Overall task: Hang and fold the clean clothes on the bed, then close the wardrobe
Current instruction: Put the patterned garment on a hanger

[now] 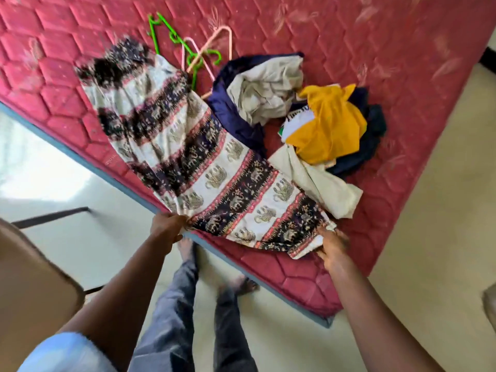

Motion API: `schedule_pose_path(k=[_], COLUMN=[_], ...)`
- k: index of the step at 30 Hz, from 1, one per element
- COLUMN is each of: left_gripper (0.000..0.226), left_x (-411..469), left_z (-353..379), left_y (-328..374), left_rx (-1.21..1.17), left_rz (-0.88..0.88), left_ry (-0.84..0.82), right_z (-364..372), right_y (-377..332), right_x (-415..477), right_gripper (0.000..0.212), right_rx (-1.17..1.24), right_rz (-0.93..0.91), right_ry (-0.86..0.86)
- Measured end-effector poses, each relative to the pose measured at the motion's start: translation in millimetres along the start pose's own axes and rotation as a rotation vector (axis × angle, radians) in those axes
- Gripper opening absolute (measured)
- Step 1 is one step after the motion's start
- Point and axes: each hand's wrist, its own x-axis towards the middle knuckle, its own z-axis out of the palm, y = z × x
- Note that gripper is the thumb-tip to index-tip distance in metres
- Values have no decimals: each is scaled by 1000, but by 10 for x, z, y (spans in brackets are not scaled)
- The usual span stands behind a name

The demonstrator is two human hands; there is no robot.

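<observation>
At lower centre, the left hand [167, 228] and right hand [332, 247] clamp fingers on the elephant-print garment [214, 178] corners, spreading it flat on the mattress [375, 49], likely for folding

- Patterned cloth [204, 167]: far end is motion-blurred, so the print is unreadable there.
- Green hanger [174, 37], pink hanger [209, 47]: lower parts are hidden under the cloth.
- Right hand [332, 247]: fingertips are covered by the hem.
- White garment [296, 120]: lettering lies mostly under the yellow garment [327, 124] and is illegible.
- Mattress [375, 36]: cut off by the top and left edges.
- Feet [241, 285]: blurred.
- Grey object [489, 304]: cut off by the right edge, unidentifiable.
</observation>
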Motion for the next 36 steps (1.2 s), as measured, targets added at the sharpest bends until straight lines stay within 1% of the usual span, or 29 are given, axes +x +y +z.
schedule_pose_path(k=[1, 2, 3, 4, 5, 7, 10, 12, 14, 17, 19, 21, 23, 24, 25, 26, 27, 28, 29, 31, 33, 34, 36], left_gripper=[20, 20, 19, 16, 15, 16, 18, 25, 31, 31, 27, 18, 8, 8, 7, 11, 22, 30, 33, 23, 14, 16, 20], left_x=[1, 0, 16, 48, 97, 174, 381, 483, 604, 741, 792, 797, 762, 753, 750, 740, 726, 718, 705, 709, 700, 704, 716], left_z=[36, 65, 92, 111, 115, 117, 56, 5, -35, -51, -59, -69, -65, -61, -62, -59, -52, -51, -62, -76, -103, -116, -96], left_y=[-43, -68, -89, -104, -108, -71, 79, 210, 331, 459, 496, 499, 478, 452, 417, 388, 363, 343, 337, 318, 321, 318, 270], left_rx=[39, 71, 81, 75, 55, -18, -93, -116, -92, -20, -68, -303, -578, -665, -697, -702, -677, -620, -535, -393, -408, -429, -445], left_rz=[13, 27, 34, 29, 21, 8, 25, 65, 114, 144, 146, 122, 45, 14, -2, -5, 5, 27, 57, 85, 36, 1, -33], left_ry=[1, -2, -5, -7, -7, 14, 156, 256, 285, 235, 188, 165, 174, 175, 164, 146, 128, 131, 164, 305, 454, 495, 505], right_z=[14, 50, 118, 205, 336, 620, 1248, 1676, 2081, 2523, 2724, 2850, 2910, 2933, 2952, 2963, 2965, 2970, 2969, 2946, 2899, 2880, 2841], right_y=[-5, -55, -142, -249, -375, -636, -987, -1173, -1322, -1430, -1433, -1404, -1364, -1351, -1345, -1346, -1349, -1349, -1348, -1352, -1344, -1339, -1324], right_x=[-31, -104, -186, -274, -364, -539, -654, -661, -631, -511, -448, -412, -361, -324, -297, -276, -265, -267, -270, -275, -258, -251, -249], right_gripper=[18, 29, 35, 36, 33, 25, 18, 16, 18, 27, 35, 36, 33, 30, 27, 23, 19, 16, 16, 17, 18, 17, 16], right_rx=[-132, -236, -303, -343, -390, -481, -564, -618, -662, -762, -861, -927, -948, -933, -907, -880, -859, -846, -830, -789, -753, -741, -731], right_rz=[-44, -115, -213, -325, -437, -600, -771, -834, -900, -948, -969, -986, -1003, -1012, -1015, -1006, -992, -979, -973, -979, -992, -993, -1006], right_ry=[111, 199, 225, 187, 107, -61, -232, -287, -282, -247, -220, -180, -144, -129, -118, -109, -102, -93, -82, -64, -52, -45, -33])
